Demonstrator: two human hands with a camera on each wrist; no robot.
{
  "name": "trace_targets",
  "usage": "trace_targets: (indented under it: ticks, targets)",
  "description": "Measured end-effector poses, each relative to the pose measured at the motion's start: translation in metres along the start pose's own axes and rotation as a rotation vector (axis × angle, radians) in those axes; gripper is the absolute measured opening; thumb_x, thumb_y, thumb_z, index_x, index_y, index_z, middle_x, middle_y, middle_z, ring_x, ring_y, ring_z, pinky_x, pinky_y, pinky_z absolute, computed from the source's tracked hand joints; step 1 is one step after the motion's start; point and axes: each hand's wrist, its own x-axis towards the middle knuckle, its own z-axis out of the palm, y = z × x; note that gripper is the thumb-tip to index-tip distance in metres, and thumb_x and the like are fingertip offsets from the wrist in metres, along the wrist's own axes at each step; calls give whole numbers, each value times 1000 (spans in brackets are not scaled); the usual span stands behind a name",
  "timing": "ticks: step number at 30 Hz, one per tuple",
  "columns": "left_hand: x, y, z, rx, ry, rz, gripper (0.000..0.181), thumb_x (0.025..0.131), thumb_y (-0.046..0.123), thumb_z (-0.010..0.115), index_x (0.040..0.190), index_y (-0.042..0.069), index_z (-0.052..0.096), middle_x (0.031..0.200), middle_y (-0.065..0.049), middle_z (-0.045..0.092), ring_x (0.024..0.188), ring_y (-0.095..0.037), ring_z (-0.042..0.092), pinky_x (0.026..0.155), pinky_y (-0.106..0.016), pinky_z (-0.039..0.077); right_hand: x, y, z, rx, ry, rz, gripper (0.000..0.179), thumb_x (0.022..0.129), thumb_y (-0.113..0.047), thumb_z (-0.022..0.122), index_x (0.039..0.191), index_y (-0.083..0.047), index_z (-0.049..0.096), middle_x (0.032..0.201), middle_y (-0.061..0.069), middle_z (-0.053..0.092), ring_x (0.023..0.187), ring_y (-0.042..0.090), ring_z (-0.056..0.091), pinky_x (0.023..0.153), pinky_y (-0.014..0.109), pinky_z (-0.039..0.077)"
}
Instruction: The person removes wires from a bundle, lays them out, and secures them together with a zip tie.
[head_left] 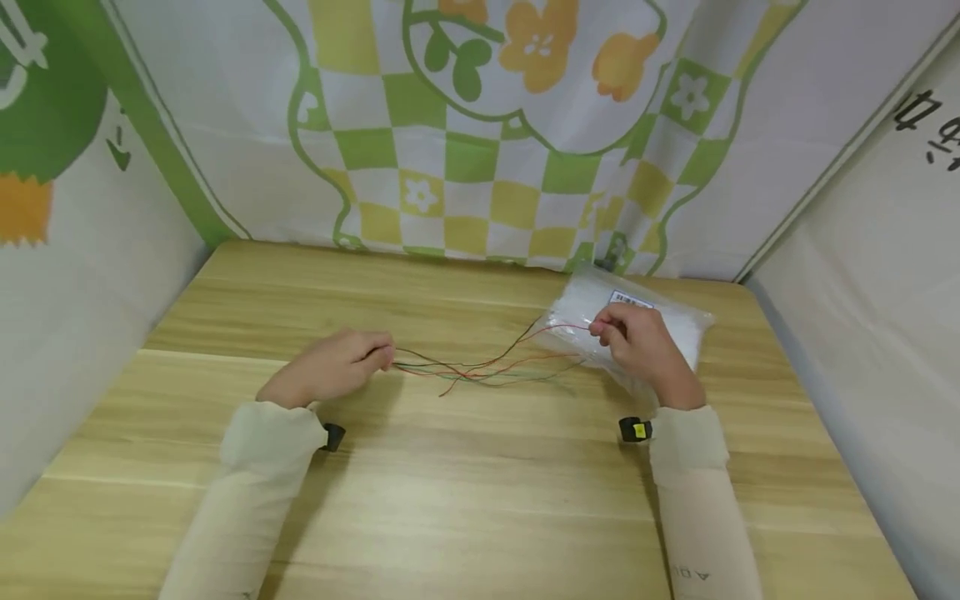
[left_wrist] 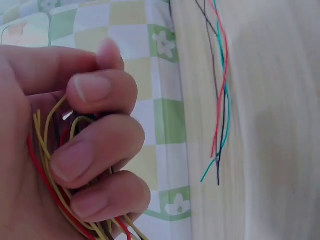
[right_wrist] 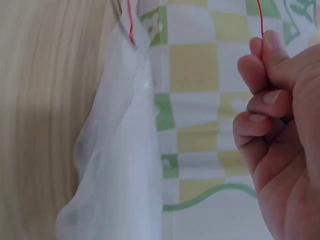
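A bundle of thin wires (left_wrist: 41,145), mostly yellow and red, lies gripped in my left hand (head_left: 333,365), its fingers curled round it. From that hand several loose strands (head_left: 480,375) in red, green and black fan out to the right above the wooden table. My right hand (head_left: 637,342) pinches one red wire (right_wrist: 261,17) between thumb and forefinger, its other fingers curled. Red, green and black wire ends (left_wrist: 220,125) also show in the left wrist view, apart from the left fingers. How many strands are in the left palm is hidden.
Behind and under the right hand lies a clear plastic bag (head_left: 573,304) with white contents and a barcode label (head_left: 628,298). The wooden table (head_left: 450,500) meets a checkered, flowered cloth (head_left: 480,167) at the back. White cloth walls (head_left: 862,292) stand at both sides.
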Motion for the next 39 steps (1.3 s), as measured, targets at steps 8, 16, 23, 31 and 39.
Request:
trace_targets:
  ticks: [8, 16, 23, 31, 39]
  targets:
    - [10, 11, 23, 122, 56, 12, 22, 110, 30, 55, 95, 20, 68, 73, 9, 54, 65, -8, 47, 65, -28, 41, 2, -23, 6, 42, -13, 10, 14, 103, -6, 67, 91, -6, 74, 79, 5, 70, 64, 9, 55, 62, 26, 45]
    - [22, 25, 50, 154, 9, 146, 18, 104, 34, 68, 110, 18, 71, 66, 17, 57, 60, 0, 47, 66, -24, 45, 2, -30, 16, 90, -13, -5, 13, 102, -8, 69, 90, -7, 74, 77, 4, 71, 62, 6, 55, 57, 24, 43]
    - [20, 19, 46, 189, 37, 199, 15, 104, 20, 68, 90, 18, 68, 86, 8, 61, 76, -7, 50, 71, -27, 46, 5, -28, 16, 76, -37, -3, 14, 103, -7, 67, 93, -3, 74, 78, 7, 72, 62, 8, 54, 58, 25, 44]
    - [13, 8, 26, 214, 146, 56, 20, 105, 17, 66, 85, 18, 69, 74, 6, 63, 67, -10, 50, 65, -31, 44, 8, -14, 26, 3, -142, -21, 21, 106, -7, 62, 87, -5, 72, 72, 3, 66, 61, 8, 49, 64, 27, 45]
    - [10, -1, 21, 358, 184, 45, 21, 103, 10, 67, 84, 18, 70, 76, 6, 72, 63, -8, 53, 61, -31, 45, 11, -15, 39, -72, -156, -113, 28, 104, -7, 65, 76, -8, 65, 61, -6, 50, 61, 9, 48, 69, 32, 48]
